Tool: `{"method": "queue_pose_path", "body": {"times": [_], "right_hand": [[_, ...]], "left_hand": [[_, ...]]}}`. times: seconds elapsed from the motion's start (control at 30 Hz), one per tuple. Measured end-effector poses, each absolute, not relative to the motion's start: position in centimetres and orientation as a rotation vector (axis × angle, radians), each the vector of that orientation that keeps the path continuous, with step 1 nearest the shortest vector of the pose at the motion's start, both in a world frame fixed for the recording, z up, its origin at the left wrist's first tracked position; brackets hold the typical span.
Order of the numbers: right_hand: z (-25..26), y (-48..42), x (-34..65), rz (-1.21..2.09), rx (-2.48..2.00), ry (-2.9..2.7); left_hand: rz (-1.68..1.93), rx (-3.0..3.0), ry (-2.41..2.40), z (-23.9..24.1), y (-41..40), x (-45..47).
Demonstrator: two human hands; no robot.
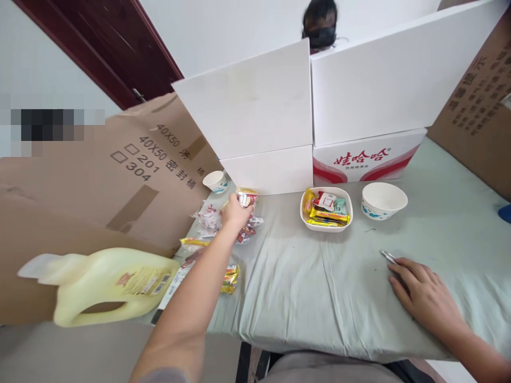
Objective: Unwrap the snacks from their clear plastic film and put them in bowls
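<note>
My left hand [236, 211] reaches out over a pile of wrapped snacks at the table's left side. Its fingers are closed on a red and gold snack packet [247, 198]. Under and beside it lie clear plastic wrapping [209, 220] and dark red snack packets [245, 234]. Palm down on the right of the cloth, my right hand [425, 292] lies with its fingers stretched out. A slim silver object [388, 257], perhaps a pen, touches its fingertips and is partly hidden beneath them. A white tray [326, 229] between the hands holds several snacks in yellow, red and green wrappers.
A white paper bowl [384, 199] stands right of the tray; a smaller one [215, 182] is at the far left. White panels [263, 106] and a printed white box [367, 159] wall the back. A yellow jug [115, 284] lies by a cardboard box [99, 202]. Someone's head shows behind.
</note>
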State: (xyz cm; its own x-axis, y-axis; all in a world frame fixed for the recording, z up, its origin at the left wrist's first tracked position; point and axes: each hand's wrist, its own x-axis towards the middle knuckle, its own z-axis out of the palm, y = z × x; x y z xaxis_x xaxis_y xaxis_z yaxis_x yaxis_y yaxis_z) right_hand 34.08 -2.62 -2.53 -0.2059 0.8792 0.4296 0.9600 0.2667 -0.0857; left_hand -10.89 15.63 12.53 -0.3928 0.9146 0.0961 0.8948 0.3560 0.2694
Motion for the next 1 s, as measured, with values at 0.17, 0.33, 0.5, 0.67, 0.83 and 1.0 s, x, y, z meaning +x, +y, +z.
{"method": "queue_pose_path", "body": {"times": [0.17, 0.33, 0.5, 0.67, 0.83, 1.0], "right_hand": [[-1.7, -2.7, 33.5, -0.260, -1.702, -2.150], [-1.4, -2.9, 33.5, -0.205, -1.710, -2.053], [-0.7, -2.8, 33.2, -0.127, -1.780, -1.970], [2.7, -3.2, 27.0, 0.227, -1.346, -2.157], [4.6, -4.0, 22.6, 0.341, -1.092, -2.534], [2.7, -3.5, 28.5, 0.189, -1.346, -2.485]], "left_hand": [[0.985, 2.712, 1.774, 9.1, 8.6, -3.3], [0.680, 2.982, 1.162, 3.5, 0.4, 2.8], [0.865, 2.711, 0.854, 1.5, -4.0, 1.8], [1.156, 2.182, 1.308, 0.5, -4.7, 0.3], [1.011, 2.074, 1.247, -0.6, -4.2, 1.2], [1.125, 1.994, 1.255, -0.7, -4.1, 1.0]]}}
